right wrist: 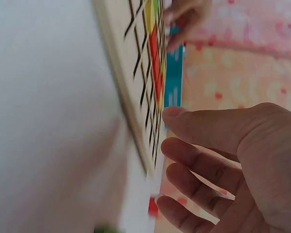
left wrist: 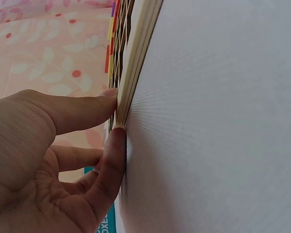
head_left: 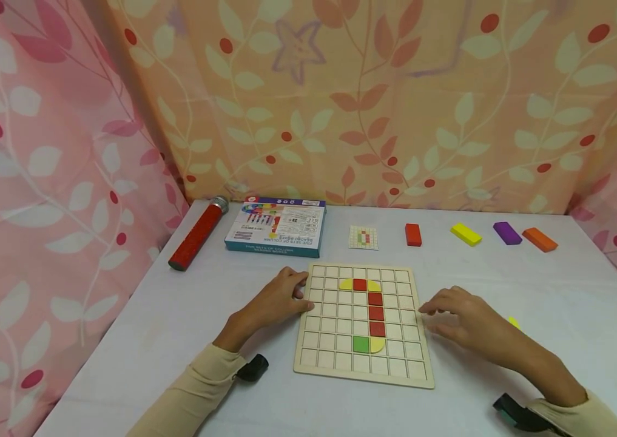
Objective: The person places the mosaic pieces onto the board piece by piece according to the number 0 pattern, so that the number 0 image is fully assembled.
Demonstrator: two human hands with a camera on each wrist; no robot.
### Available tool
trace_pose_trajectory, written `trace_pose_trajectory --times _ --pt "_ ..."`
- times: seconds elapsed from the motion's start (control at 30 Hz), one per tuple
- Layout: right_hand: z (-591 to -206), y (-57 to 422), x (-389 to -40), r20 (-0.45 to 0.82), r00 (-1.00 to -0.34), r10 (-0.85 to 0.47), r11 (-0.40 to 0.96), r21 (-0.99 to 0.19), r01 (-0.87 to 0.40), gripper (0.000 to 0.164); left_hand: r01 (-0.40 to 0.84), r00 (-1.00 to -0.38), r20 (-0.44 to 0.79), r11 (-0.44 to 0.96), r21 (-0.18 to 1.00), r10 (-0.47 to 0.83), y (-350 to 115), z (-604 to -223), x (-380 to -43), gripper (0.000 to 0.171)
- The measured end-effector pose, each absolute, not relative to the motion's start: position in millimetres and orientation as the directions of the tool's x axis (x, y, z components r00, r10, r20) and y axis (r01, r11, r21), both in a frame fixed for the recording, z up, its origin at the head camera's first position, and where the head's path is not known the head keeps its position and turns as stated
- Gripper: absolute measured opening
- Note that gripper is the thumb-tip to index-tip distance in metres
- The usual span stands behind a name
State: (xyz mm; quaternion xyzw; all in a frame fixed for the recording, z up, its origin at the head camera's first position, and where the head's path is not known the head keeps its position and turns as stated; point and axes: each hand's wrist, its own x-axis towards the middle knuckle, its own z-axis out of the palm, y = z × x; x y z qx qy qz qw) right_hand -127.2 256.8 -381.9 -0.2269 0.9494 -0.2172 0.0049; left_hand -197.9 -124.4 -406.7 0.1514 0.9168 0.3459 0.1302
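Note:
A square wooden grid board (head_left: 330,359) lies on the white table in the head view. Red square tiles (head_left: 376,314) run down its middle, with a green square tile (head_left: 361,344) and yellow quarter-round tiles (head_left: 377,345) at the ends of the shape. My left hand (head_left: 272,300) pinches the board's left edge, its thumb (left wrist: 89,111) on the upper face in the left wrist view. Beside the right edge, my right hand (head_left: 477,328) hovers with loosely bent fingers and holds nothing; a gap shows between fingertips and board in the right wrist view.
Behind the board lie a small pattern card (head_left: 363,237), a game box (head_left: 278,227) and a red tube (head_left: 199,233). Red (head_left: 413,235), yellow (head_left: 466,234), purple (head_left: 507,233) and orange blocks (head_left: 540,240) sit at the back right. My right hand partly hides a yellow piece (head_left: 514,321).

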Motion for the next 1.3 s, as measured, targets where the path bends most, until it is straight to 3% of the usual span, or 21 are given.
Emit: trace_pose_trajectory --times 0.17,0.5,0.67,0.93,1.3 --pt "-385.1 304.6 -128.3 0.091 -0.938 -0.334 0.853 -0.395 -0.342 0.029 0.192 -0.921 -0.127 0.712 0.675 0.369 -124.5 -407.1 -197.6 0.072" --pt "-390.6 370.5 -130.8 -0.048 -0.974 -0.22 0.903 -0.388 -0.185 0.035 0.186 -0.921 -0.134 0.716 0.672 0.366 -124.5 -407.4 -197.0 0.072" --pt "-394.1 385.3 -133.2 -0.073 -0.975 -0.21 0.909 -0.382 -0.167 0.04 0.192 -0.921 -0.13 0.716 0.671 0.368 -124.6 -407.8 -197.1 0.072" --pt "-394.8 393.0 -132.9 -0.129 -0.98 -0.149 0.92 -0.382 -0.089 0.032 0.198 -0.919 -0.122 0.709 0.677 0.374 -124.9 -407.6 -197.2 0.072" --pt "-399.6 403.9 -132.8 -0.109 -0.985 -0.131 0.922 -0.38 -0.08 0.033 0.185 -0.922 -0.129 0.707 0.682 0.366 -124.8 -407.3 -197.1 0.072"
